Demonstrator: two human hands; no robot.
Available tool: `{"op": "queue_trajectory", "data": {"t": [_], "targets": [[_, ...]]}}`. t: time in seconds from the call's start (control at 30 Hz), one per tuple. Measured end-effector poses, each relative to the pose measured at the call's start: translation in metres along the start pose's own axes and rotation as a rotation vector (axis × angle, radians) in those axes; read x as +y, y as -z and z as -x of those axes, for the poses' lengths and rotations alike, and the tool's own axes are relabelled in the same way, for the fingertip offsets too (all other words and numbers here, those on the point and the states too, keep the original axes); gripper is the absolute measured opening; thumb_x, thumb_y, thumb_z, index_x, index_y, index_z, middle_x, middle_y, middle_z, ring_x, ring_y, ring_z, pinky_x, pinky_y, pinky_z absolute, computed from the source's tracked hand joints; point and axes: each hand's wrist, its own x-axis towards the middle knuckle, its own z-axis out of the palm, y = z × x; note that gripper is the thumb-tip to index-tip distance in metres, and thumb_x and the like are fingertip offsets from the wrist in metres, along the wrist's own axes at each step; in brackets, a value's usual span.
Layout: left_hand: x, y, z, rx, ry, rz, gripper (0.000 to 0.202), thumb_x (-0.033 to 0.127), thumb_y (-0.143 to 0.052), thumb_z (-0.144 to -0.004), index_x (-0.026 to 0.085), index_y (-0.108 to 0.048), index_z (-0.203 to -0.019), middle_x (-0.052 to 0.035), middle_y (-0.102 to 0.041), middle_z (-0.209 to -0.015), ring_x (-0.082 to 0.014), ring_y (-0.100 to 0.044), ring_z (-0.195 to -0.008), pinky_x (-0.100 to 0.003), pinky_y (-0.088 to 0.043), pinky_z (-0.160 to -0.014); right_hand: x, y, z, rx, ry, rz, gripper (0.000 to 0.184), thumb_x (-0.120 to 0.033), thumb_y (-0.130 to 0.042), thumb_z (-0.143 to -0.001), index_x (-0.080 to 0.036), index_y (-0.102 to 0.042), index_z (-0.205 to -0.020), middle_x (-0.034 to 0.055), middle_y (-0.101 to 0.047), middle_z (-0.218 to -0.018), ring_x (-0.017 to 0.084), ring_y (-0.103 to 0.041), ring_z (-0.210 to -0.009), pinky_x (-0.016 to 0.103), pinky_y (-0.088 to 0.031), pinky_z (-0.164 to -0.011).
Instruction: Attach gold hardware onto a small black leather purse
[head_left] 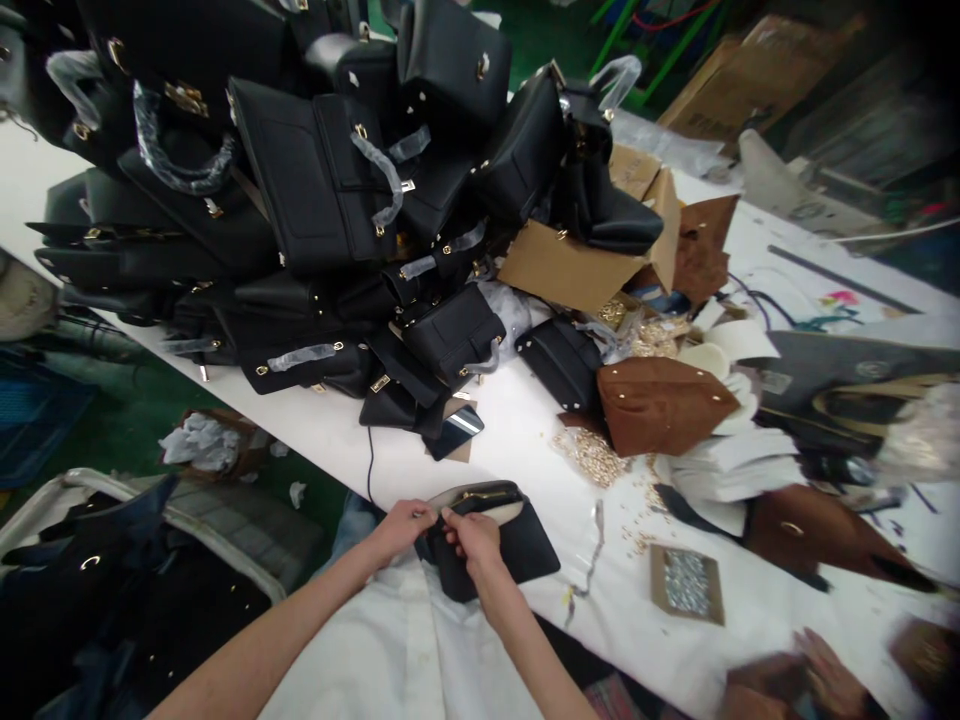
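Note:
A small black handbag [531, 548] lies at the table's near edge, its mouth partly open, showing a light lining and a gold-toned zip. My left hand [406, 527] pinches the bag's left end with thumb and fingers closed. Right beside it, my right hand [474, 537] grips the same end, fingers bent in. Any small part between the fingertips is too small to make out. Just beyond the bag, a dark phone [456, 430] rests on a piece of cardboard. A wrapped bag handle [595, 545] lies to the right.
Black handbags [300, 190] are heaped across the far left. Loose gold-toned fittings [592, 455] and a small box of silver fittings [686, 583] lie to the right, near a brown bag [664, 405]. Another person's hand [829, 675] shows at lower right. A loaded cart [127, 590] stands left.

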Motion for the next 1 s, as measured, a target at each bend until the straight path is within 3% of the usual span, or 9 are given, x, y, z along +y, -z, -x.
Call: {"op": "queue_trajectory", "data": {"t": [0.13, 0.23, 0.33, 0.43, 0.53, 0.77, 0.87, 0.93, 1.0], "targets": [[0.006, -0.001, -0.004, -0.031, -0.057, -0.159, 0.026, 0.035, -0.062, -0.086, 0.017, -0.08, -0.089, -0.0063, -0.077, -0.094, -0.0236, -0.068, -0.092, -0.034, -0.052, -0.085, 0.004, -0.003, 0.001, 0.028, 0.051, 0.065, 0.04, -0.051, -0.08, -0.081, -0.014, -0.067, -0.073, 0.0083, -0.07, -0.062, 0.009, -0.049, -0.039, 0.02, -0.033, -0.037], [0.008, -0.007, -0.004, 0.132, -0.111, -0.288, 0.023, 0.025, -0.063, -0.079, 0.019, -0.079, -0.096, -0.0077, -0.077, -0.104, -0.0244, -0.067, -0.103, -0.035, -0.05, -0.096, 0.0, -0.004, 0.006, 0.037, 0.086, 0.136, 0.041, -0.054, -0.075, -0.085, -0.015, -0.069, -0.076, 0.0079, -0.07, -0.061, 0.011, -0.052, -0.039, 0.021, -0.034, -0.037], [0.01, -0.011, 0.001, 0.261, -0.092, -0.311, 0.022, 0.026, -0.071, -0.074, 0.018, -0.074, -0.094, -0.0078, -0.075, -0.101, -0.0247, -0.068, -0.1, -0.036, -0.052, -0.094, -0.009, -0.003, 0.01, 0.044, 0.093, 0.167, 0.042, -0.055, -0.071, -0.088, -0.015, -0.071, -0.079, 0.0072, -0.07, -0.06, 0.012, -0.054, -0.04, 0.021, -0.037, -0.039], [0.016, -0.011, 0.005, 0.182, 0.092, -0.163, 0.018, 0.034, -0.07, -0.078, 0.018, -0.07, -0.087, -0.0067, -0.074, -0.085, -0.0241, -0.071, -0.085, -0.035, -0.056, -0.081, -0.014, -0.004, 0.011, 0.048, 0.079, 0.19, 0.042, -0.056, -0.072, -0.087, -0.014, -0.072, -0.078, 0.0073, -0.07, -0.06, 0.011, -0.052, -0.039, 0.022, -0.037, -0.039], [0.024, -0.012, 0.006, 0.126, 0.308, 0.026, 0.038, 0.053, -0.064, -0.088, 0.017, -0.069, -0.1, -0.0081, -0.073, -0.083, -0.026, -0.073, -0.075, -0.035, -0.058, -0.064, -0.013, -0.007, 0.008, 0.058, 0.103, 0.186, 0.043, -0.056, -0.072, -0.087, -0.015, -0.071, -0.075, 0.0068, -0.068, -0.057, 0.012, -0.051, -0.039, 0.022, -0.036, -0.039], [0.024, -0.025, -0.004, 0.106, 0.335, 0.045, 0.043, 0.04, -0.06, -0.086, 0.019, -0.064, -0.122, -0.0091, -0.073, -0.085, -0.0293, -0.071, -0.072, -0.038, -0.056, -0.054, -0.019, -0.006, 0.011, -0.003, 0.076, 0.091, 0.035, -0.046, -0.07, -0.088, -0.015, -0.069, -0.074, 0.0055, -0.066, -0.058, 0.01, -0.044, -0.041, 0.023, -0.03, -0.042], [0.024, -0.033, -0.007, 0.149, 0.269, -0.016, 0.045, 0.035, -0.058, -0.085, 0.015, -0.064, -0.124, -0.012, -0.073, -0.088, -0.0303, -0.071, -0.081, -0.045, -0.061, -0.071, -0.034, 0.007, 0.02, 0.008, 0.303, 0.413, 0.026, -0.037, -0.065, -0.092, -0.016, -0.073, -0.08, 0.0089, -0.069, -0.066, 0.015, -0.059, -0.054, 0.023, -0.041, -0.054], [0.029, -0.034, -0.003, 0.181, 0.168, -0.054, 0.044, 0.036, -0.063, -0.082, 0.017, -0.069, -0.121, -0.0154, -0.074, -0.098, -0.0351, -0.071, -0.099, -0.054, -0.06, -0.091, -0.046, 0.017, 0.028, 0.111, 0.618, 0.707, 0.019, -0.03, -0.062, -0.091, -0.019, -0.076, -0.086, 0.0128, -0.074, -0.083, 0.02, -0.07, -0.076, 0.028, -0.051, -0.071], [0.041, -0.024, 0.006, 0.184, 0.06, -0.034, 0.043, 0.041, -0.069, -0.078, 0.023, -0.074, -0.116, -0.0168, -0.075, -0.109, -0.0397, -0.068, -0.114, -0.063, -0.052, -0.107, -0.059, 0.021, 0.036, 0.08, 0.928, 0.901, 0.022, -0.025, -0.057, -0.089, -0.026, -0.079, -0.089, 0.0137, -0.076, -0.103, 0.025, -0.074, -0.098, 0.038, -0.057, -0.089]]}}
